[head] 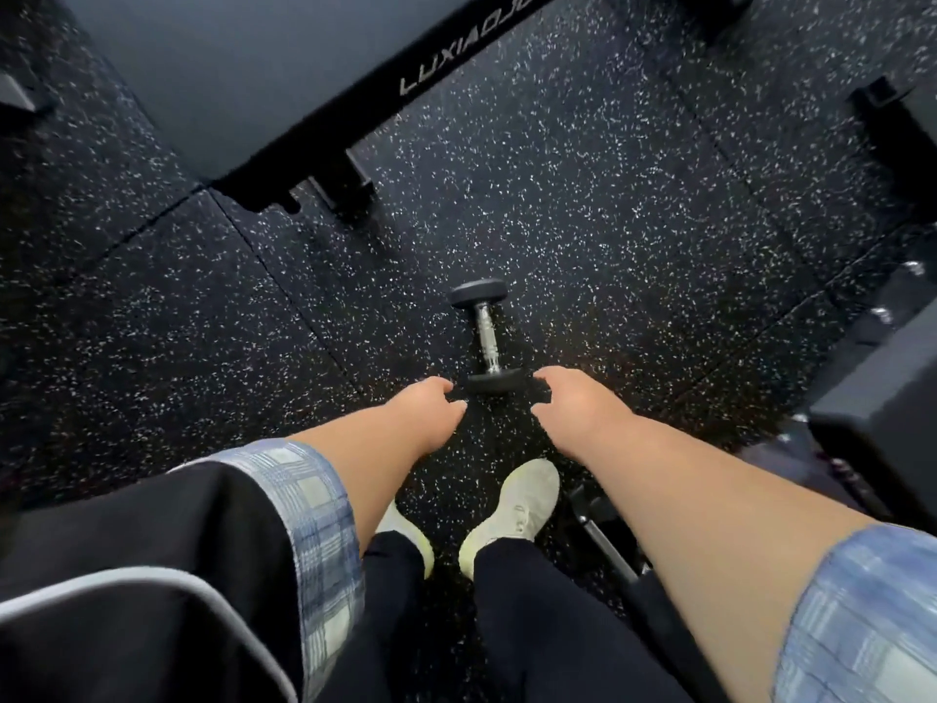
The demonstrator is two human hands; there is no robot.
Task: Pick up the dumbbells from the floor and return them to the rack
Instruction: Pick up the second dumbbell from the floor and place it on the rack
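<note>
A small dumbbell (485, 337) with black round heads and a knurled chrome handle lies on the speckled black rubber floor, pointing away from me. My left hand (428, 405) hangs just left of its near head, fingers curled downward, holding nothing. My right hand (568, 398) hangs just right of that head, fingers bent downward, with nothing in it either. Both hands are above the floor and apart from the dumbbell. The near head is partly hidden between my hands. No rack with dumbbells shows clearly.
A black equipment frame bar (405, 78) with white lettering crosses the floor ahead on the left. Dark machine parts (877, 428) stand close at the right. My feet in pale shoes (522, 504) stand just behind the dumbbell. Floor-tile seams run diagonally.
</note>
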